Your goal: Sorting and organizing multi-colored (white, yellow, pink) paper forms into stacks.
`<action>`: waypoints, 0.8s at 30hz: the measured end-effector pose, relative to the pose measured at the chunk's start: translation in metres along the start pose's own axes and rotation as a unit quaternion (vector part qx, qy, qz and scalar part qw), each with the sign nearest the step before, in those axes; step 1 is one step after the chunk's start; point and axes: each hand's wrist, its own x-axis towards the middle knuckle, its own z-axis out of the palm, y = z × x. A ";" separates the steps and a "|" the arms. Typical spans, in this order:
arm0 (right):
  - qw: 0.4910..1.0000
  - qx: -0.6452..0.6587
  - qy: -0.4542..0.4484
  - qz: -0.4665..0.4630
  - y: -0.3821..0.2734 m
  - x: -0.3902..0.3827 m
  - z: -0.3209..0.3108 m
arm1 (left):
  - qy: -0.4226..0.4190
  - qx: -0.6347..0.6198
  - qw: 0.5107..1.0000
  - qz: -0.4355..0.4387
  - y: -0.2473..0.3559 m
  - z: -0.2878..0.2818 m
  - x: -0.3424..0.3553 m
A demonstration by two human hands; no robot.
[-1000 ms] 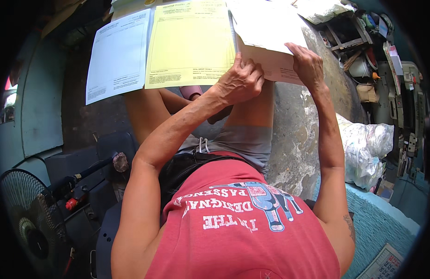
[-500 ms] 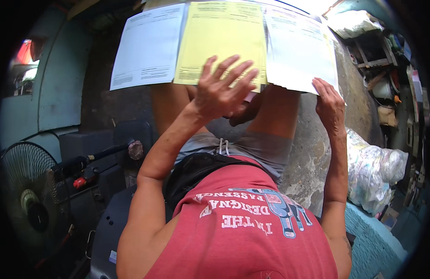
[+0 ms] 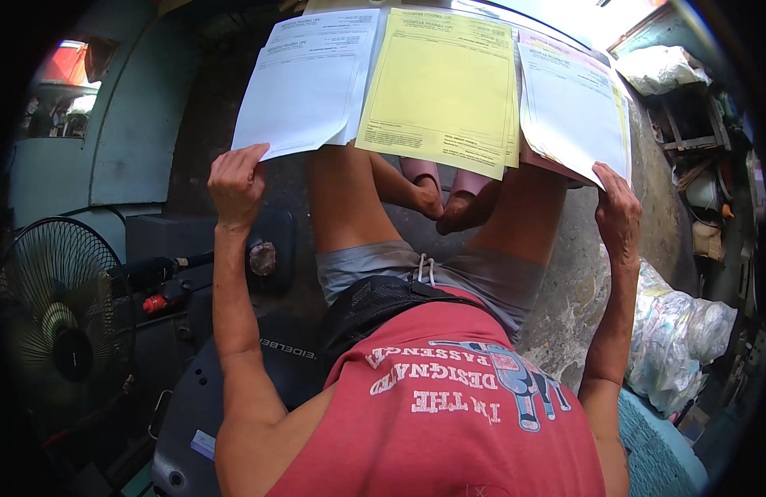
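Note:
Printed forms lie side by side across my knees and beyond: white sheets [image 3: 304, 91] on the left, yellow sheets [image 3: 432, 95] in the middle, and white sheets [image 3: 572, 108] over pink and yellowish ones on the right. My left hand [image 3: 238, 186] has its fingers closed on the lower left corner of the left white sheets. My right hand [image 3: 616, 203] pinches the lower right corner of the right stack. Below the papers show my bare legs and pink footwear.
A standing fan [image 3: 68, 306] and dark machinery [image 3: 176, 248] are at my left. At my right are a pale plastic-wrapped bundle [image 3: 673, 331], a turquoise ledge [image 3: 660, 447] and cluttered wooden pieces [image 3: 681, 124]. A wall panel [image 3: 130, 124] stands at the far left.
My left hand has moved left, from the middle and right sheets to the left sheets' corner. The folded-up right sheets now lie flatter. The whole view has shifted, putting the papers further right.

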 end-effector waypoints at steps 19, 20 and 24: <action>0.985 0.117 0.061 0.110 0.005 0.009 -0.003 | 0.037 -0.104 0.939 0.327 0.151 0.047 0.123; 0.983 0.120 0.059 0.128 0.005 0.010 -0.003 | 0.041 -0.107 0.938 0.326 0.151 0.048 0.121; 0.973 0.156 0.098 0.142 0.000 0.022 -0.009 | 0.001 -0.100 0.945 0.311 0.150 0.050 0.105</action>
